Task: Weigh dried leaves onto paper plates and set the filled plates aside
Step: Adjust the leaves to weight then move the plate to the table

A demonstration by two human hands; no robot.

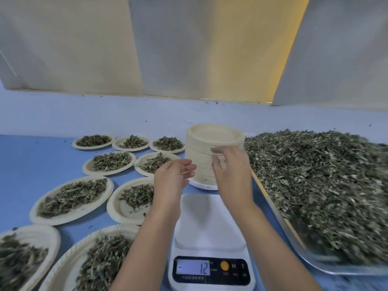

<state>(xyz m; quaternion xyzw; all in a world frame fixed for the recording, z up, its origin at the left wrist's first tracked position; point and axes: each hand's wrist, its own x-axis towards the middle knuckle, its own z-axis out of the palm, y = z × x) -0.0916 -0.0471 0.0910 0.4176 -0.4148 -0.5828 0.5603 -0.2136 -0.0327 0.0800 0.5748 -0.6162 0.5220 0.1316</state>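
Blue bench (pixel 37 162) runs back to pale panels (pixel 73 49). Left hand (pixel 171 178) is loose-fingered and empty. Right hand (pixel 231 172) blurs against the stack (pixel 201 156), grip unclear.

We hold both bare forearms stretched forward, hands near each other, apart. Our left hand (pixel 172 177): palm turned inward, fingers straight, relaxed, holding nothing. Our right hand (pixel 231 173): back toward us, fingers loosely bent, blurred; grip we cannot tell.
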